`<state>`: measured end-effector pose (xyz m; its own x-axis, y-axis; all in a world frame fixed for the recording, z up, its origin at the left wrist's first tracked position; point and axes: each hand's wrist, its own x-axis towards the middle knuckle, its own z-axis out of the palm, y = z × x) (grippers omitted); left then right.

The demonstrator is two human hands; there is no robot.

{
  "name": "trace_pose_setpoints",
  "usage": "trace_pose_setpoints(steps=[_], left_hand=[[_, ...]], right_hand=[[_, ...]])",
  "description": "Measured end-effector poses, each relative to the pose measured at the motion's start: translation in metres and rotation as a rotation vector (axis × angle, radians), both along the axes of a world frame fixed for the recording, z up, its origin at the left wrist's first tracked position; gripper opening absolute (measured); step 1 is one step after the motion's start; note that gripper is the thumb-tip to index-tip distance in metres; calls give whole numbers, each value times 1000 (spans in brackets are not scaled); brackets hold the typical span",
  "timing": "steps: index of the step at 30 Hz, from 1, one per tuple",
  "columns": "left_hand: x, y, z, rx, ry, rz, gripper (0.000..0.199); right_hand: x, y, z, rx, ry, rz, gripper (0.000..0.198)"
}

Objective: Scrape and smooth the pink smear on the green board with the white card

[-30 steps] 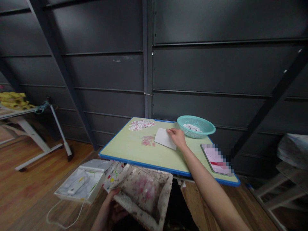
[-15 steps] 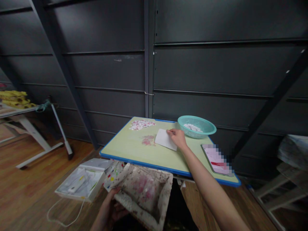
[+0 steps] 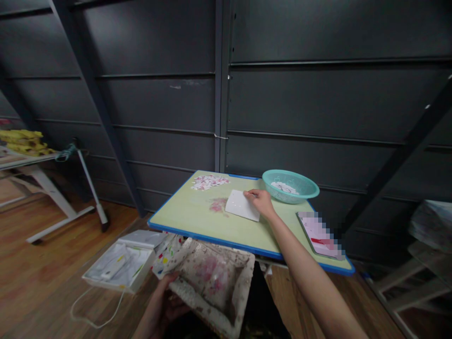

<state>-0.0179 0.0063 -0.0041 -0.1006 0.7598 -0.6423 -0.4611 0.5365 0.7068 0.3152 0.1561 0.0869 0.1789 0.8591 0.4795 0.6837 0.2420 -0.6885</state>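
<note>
My right hand (image 3: pixel 260 202) pinches the upper right edge of a white card (image 3: pixel 242 205), which lies low over the table (image 3: pixel 187 221) with a few tiny specks on its face. Below the table's front edge, my left hand (image 3: pixel 168 301) grips the left rim of a stained, whitish tray (image 3: pixel 243 287). The tray tilts toward me, and pinkish stuff (image 3: pixel 212 273) sits on its bottom. A pinkish smudge of small bits (image 3: pixel 217 205) marks the tabletop left of the card. Farther back lies a pile of small white and pink pieces (image 3: pixel 209 181).
A teal plastic basin (image 3: pixel 307 188) with white pieces inside stands at the table's back right. Near the right edge rests a phone-like device (image 3: pixel 316 235), partly pixelated. An open white box (image 3: pixel 120 270) with a cable is at lower left. A dark panelled wall (image 3: pixel 158 103) rises behind.
The card's left end has shifted slightly left and specks now show on its face. My right hand keeps its pinch; the left hand and tray stay nearly still. The view has shifted slightly.
</note>
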Motion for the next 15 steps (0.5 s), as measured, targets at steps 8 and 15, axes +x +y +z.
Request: trace_pose_setpoints(steps=[8,15], left_hand=[[0,2,0,-31,-15,10,12],[0,-2,4,-14,-18,-5,14]], right_hand=[[-6,-1,0,-7,115,116,30],[-8,-2,1,-47,24,106,26]])
